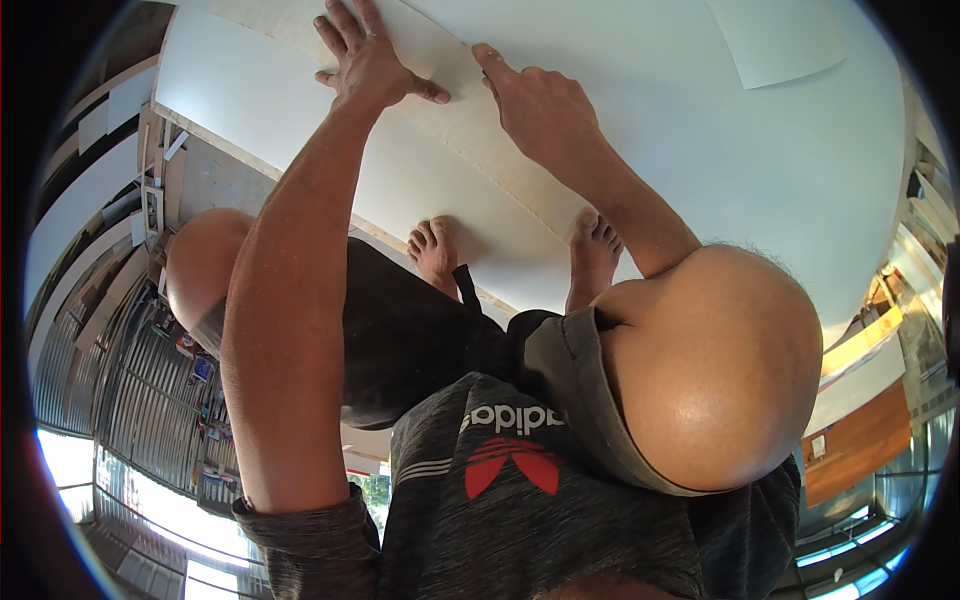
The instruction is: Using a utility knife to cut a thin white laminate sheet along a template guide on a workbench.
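Observation:
My left hand (372,68) lies with its fingers spread on a pale beige wooden strip (500,165) that crosses a large white sheet (700,150) diagonally. To the right, my right hand (545,112) is closed, its index finger stretched forward at the strip's edge. Whatever is in its curled fingers is hidden. A thin dark line (435,20) runs along the far edge of the strip, ending near that fingertip. My bare left foot (435,250) and bare right foot (595,250) stand on the white surface.
A smaller white piece (780,45) lies on the sheet at the far right. White panels and boards (90,190) lean at the left, near corrugated metal sheeting (150,420). At the right is a brown wooden panel (860,440). The surface's left edge (220,140) drops to the floor.

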A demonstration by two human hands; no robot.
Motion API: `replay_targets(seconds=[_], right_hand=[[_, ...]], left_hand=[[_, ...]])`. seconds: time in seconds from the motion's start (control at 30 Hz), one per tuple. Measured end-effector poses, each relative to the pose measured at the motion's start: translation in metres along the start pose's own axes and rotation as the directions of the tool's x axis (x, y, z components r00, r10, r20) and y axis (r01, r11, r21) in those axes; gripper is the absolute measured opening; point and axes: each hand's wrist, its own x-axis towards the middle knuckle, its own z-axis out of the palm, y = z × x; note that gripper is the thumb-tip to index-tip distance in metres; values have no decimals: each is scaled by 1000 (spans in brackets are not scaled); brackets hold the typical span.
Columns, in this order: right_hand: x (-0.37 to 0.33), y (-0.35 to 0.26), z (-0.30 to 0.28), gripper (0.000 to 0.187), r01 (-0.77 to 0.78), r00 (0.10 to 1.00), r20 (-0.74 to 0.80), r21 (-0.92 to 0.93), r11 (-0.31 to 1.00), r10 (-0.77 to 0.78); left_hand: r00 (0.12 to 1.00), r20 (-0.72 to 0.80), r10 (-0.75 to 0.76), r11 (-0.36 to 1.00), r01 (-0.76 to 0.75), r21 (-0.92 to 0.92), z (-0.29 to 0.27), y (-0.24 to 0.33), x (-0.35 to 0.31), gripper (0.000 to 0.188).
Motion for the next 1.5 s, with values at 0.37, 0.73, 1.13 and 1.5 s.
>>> replay_targets(seconds=[0.37,0.73,1.13,1.5], right_hand=[[-60,21,3,60,-103,989,105,-20,994,105],[-95,29,-1,58,-306,916,288,56,950,278],[-132,48,19,59,-255,958,143,15,967,251],[-67,34,3,49,-149,987,-42,81,985,153]], left_hand=[[972,-125,197,980,-196,18,14,-18,-2,177],[979,-100,177,984,-177,14,13,-16,-1,178],[976,-115,185,983,-186,3,11,-16,-1,177],[994,-63,85,996,-86,-11,8,-8,1,181]])
